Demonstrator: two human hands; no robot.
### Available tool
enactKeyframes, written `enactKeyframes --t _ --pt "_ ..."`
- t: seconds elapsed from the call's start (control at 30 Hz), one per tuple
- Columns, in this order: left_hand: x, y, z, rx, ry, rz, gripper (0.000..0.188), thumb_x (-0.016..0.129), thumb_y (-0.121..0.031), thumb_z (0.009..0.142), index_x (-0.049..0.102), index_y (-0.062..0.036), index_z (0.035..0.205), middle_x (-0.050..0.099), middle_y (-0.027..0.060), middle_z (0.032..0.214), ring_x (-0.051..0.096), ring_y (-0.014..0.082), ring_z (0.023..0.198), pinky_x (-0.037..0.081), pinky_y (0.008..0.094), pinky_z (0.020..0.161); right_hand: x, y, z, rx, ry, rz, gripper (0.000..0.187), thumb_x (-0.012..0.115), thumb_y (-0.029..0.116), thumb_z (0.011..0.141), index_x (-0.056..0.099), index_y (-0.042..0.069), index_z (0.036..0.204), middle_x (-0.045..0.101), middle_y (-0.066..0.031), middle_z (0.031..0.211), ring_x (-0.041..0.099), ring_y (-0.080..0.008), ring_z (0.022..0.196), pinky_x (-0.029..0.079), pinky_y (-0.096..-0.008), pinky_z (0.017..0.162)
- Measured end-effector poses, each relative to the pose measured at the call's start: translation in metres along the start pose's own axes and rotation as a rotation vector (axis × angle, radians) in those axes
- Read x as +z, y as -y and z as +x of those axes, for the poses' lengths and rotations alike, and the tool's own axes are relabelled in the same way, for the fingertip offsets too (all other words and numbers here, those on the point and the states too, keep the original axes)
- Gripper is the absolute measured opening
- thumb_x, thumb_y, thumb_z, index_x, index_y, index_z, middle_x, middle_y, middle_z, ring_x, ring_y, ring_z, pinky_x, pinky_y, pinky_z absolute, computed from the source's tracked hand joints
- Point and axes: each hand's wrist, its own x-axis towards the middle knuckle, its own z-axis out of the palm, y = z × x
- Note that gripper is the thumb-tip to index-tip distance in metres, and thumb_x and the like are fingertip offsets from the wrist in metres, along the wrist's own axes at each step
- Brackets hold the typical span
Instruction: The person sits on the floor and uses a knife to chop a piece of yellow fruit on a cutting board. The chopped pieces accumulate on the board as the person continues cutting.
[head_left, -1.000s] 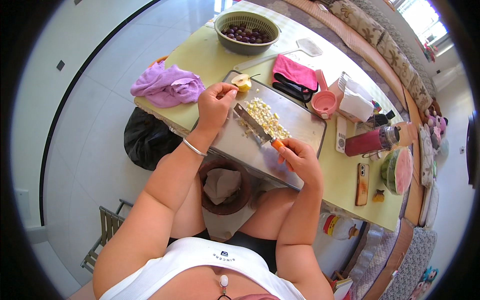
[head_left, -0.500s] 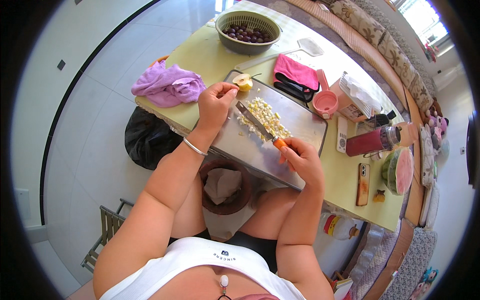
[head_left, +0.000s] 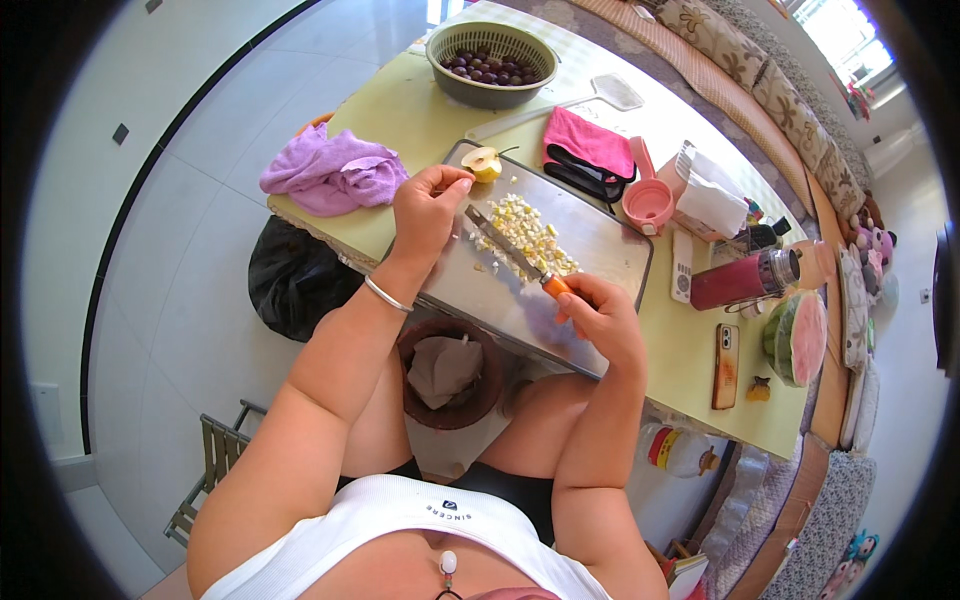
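My right hand (head_left: 603, 318) is wrapped round the orange handle of a knife (head_left: 507, 245). The blade slants to the upper left over a heap of chopped pale fruit (head_left: 540, 239) on a metal cutting board (head_left: 590, 250). At the board's left edge, my left hand (head_left: 430, 205) is closed with thumb and fingertips together; whatever it may hold is too small to make out. Just beyond those fingertips lies half a pear (head_left: 484, 165), cut face showing and stem pointing right. The knife's tip is close to my left hand but apart from it.
Behind the board are a basket (head_left: 440, 60) of dark round fruit, a white spatula (head_left: 618, 92) and a pink cloth (head_left: 590, 140). A purple towel (head_left: 330, 170) lies left. Rightward stand a pink cup (head_left: 648, 205), remote (head_left: 682, 265), bottle (head_left: 740, 280), phone (head_left: 726, 365) and cut watermelon (head_left: 795, 340). A bin (head_left: 480, 405) sits below.
The view has shifted very slightly. Both hands and the knife stay almost in the same place, and the pear half has not moved on the board.
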Motion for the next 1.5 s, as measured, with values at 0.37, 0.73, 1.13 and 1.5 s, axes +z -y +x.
enactKeyframes --t 0.37,0.73,1.13,1.5 --pt "0.001 -0.001 -0.001 -0.029 0.007 -0.023 0.01 0.066 -0.005 0.089 0.073 0.0008 0.094 0.067 -0.0019 0.082 0.053 0.0029 0.072 0.04 0.018 0.065 -0.007 -0.001 -0.003 0.042 -0.006 0.109 0.023 0.064 0.019 0.092 0.068 0.0 0.104 0.064 -0.0004 0.074 0.054 -0.0056 0.063 0.04 -0.0222 0.053" --pt "0.001 0.002 0.001 -0.022 0.004 -0.014 0.01 0.066 -0.005 0.089 0.073 0.0004 0.093 0.064 -0.0039 0.079 0.049 0.002 0.067 0.037 0.0178 0.061 -0.003 -0.006 0.004 0.015 -0.062 0.037 0.021 0.063 0.016 0.094 0.068 0.0 0.107 0.064 0.0005 0.072 0.046 -0.0028 0.054 0.035 -0.0205 0.048" --pt "0.0 0.003 0.0 -0.085 0.03 -0.042 0.009 0.067 -0.005 0.088 0.073 0.0007 0.091 0.064 -0.0041 0.077 0.048 0.0021 0.067 0.037 0.0179 0.061 -0.009 -0.004 0.0 0.047 -0.113 0.099 0.021 0.063 0.015 0.094 0.069 0.0 0.107 0.064 0.0001 0.072 0.044 -0.0028 0.052 0.034 -0.0205 0.047" --pt "0.0 0.008 0.002 -0.103 0.076 -0.032 0.011 0.068 -0.008 0.087 0.073 0.0015 0.09 0.069 0.0018 0.078 0.059 0.0063 0.07 0.046 0.0215 0.066 -0.007 -0.011 0.003 -0.018 -0.216 0.131 0.024 0.061 0.016 0.097 0.067 -0.002 0.111 0.065 -0.0033 0.073 0.045 -0.0032 0.049 0.032 -0.0191 0.044"
